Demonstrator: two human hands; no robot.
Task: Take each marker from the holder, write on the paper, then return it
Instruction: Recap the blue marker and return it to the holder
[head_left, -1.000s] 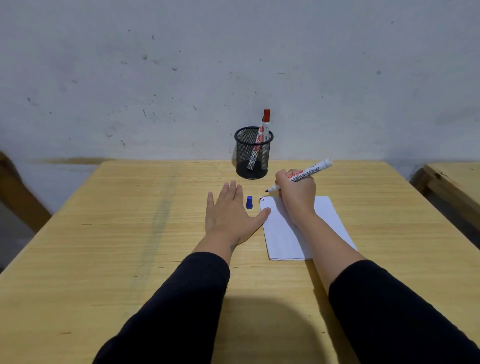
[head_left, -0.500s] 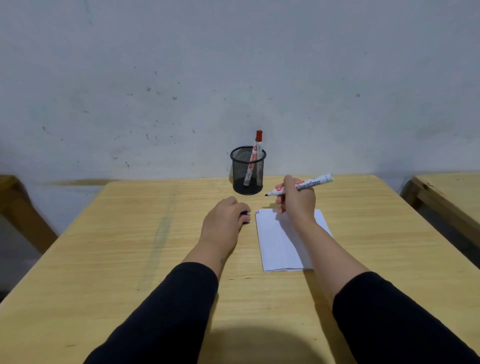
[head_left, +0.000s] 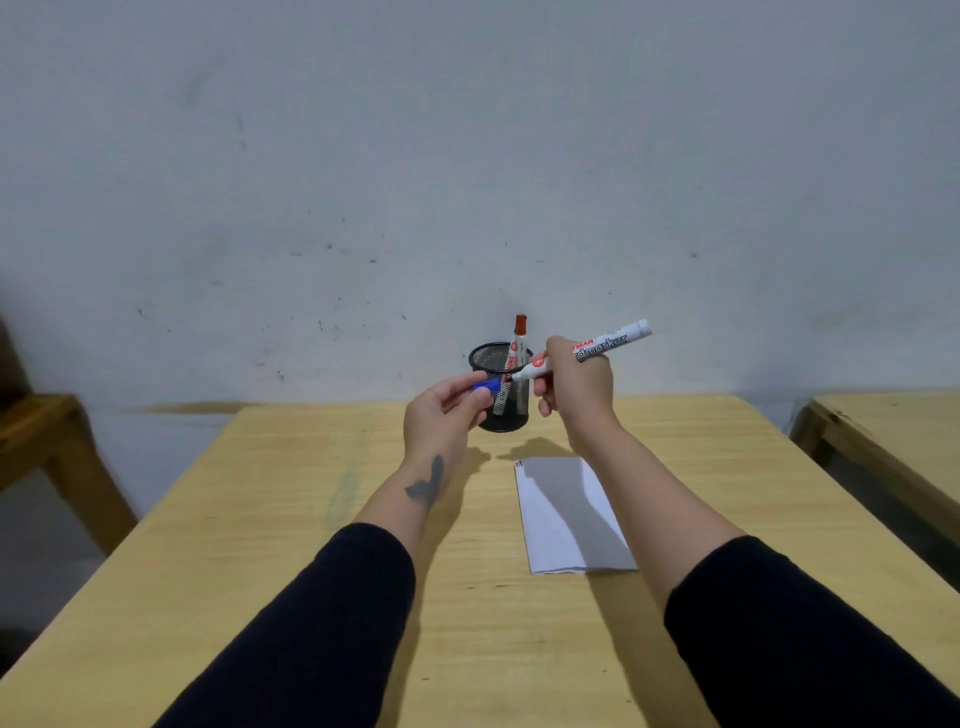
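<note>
Mid-frame, just above the table (head_left: 260, 519): right hand (head_left: 576, 387) wrapped around a white whiteboard marker (head_left: 587, 351), long axis slanting from upper right down to lower left, bare tip aimed left. Left hand (head_left: 447, 415) pinching the blue cap (head_left: 485, 385) between thumb and fingertips, open end seemingly toward the tip, just beside it, not yet touching. Likely next: cap sliding rightward along that axis. Behind, black mesh holder (head_left: 491, 358) with a red-capped marker (head_left: 517, 343) upright inside. White paper (head_left: 571, 525) lower right of the hands, small marks at its top-left corner.
</note>
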